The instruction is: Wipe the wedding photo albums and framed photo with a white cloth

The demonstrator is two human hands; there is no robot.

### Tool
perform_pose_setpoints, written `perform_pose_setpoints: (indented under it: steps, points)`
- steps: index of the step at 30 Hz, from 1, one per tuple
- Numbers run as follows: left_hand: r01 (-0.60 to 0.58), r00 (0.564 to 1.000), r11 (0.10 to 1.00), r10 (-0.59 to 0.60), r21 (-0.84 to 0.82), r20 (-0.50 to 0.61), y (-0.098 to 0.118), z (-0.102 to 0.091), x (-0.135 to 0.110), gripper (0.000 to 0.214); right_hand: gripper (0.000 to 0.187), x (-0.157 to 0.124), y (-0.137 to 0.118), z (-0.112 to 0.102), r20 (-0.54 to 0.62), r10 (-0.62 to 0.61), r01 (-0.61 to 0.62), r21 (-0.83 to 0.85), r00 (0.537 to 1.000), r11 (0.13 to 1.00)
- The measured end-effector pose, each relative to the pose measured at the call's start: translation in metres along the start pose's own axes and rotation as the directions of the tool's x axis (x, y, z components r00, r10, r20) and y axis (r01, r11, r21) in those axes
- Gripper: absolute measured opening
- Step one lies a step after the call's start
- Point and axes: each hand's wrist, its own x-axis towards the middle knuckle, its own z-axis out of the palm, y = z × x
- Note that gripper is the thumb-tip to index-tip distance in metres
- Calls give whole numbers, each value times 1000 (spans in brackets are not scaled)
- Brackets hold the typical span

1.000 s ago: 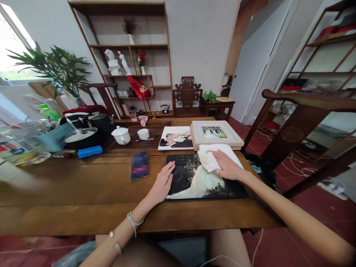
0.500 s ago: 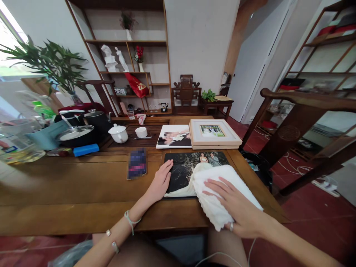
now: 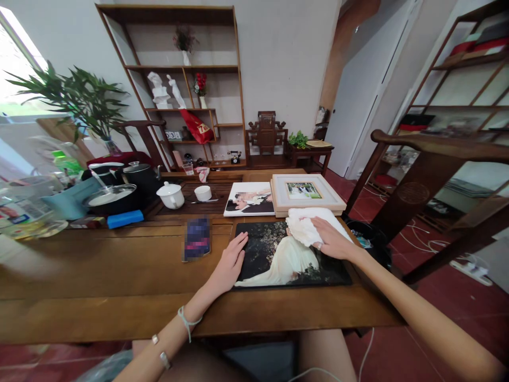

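Note:
A dark photo print (image 3: 290,265) with a pale flowing dress in it lies flat on the wooden table (image 3: 119,270). My left hand (image 3: 230,260) rests on its left edge, fingers stretched out and flat. Under my right hand (image 3: 332,240) is a bunched white towel (image 3: 298,227), pressed onto the photo's upper right part. The towel hides that corner of the picture. Right behind it stand a framed photo (image 3: 274,192) in light wood and a white-edged photo panel (image 3: 248,200).
To the left lie a phone (image 3: 198,239) and a blue block (image 3: 125,218). Behind them are a white lidded cup (image 3: 170,196), a small white bowl (image 3: 203,193), a black kettle (image 3: 139,178) and a lidded pan (image 3: 111,197). A wooden chair (image 3: 413,191) stands at the right.
My right hand has slid the towel away from me to the photo's far edge, uncovering the lower right of the picture. My left hand stays in place. The view has tilted slightly up.

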Motion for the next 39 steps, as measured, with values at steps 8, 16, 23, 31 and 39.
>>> perform_pose_setpoints:
  steps: [8, 16, 23, 31, 39]
  points:
    - [0, 1000, 1000, 1, 14, -27, -4, 5, 0, 42, 55, -52, -55, -2, -9, -8, 8, 6, 1000, 1000]
    - [-5, 1000, 1000, 5, 14, -13, -3, 3, 1, 42, 76, -89, -123, -14, 121, -123, 111, 106, 985, 988]
    - [-4, 1000, 1000, 4, 3, -9, -2, 2, 1, 42, 67, -29, -62, -6, 67, -56, 49, 102, 996, 994]
    - [-2, 1000, 1000, 1, -12, -31, -2, 3, -1, 42, 63, -3, -3, -2, 3, 65, -65, 84, 998, 994]
    - [23, 1000, 1000, -23, 22, -21, -1, 4, -1, 43, 60, -64, -56, -4, -38, -34, 36, 66, 999, 997]
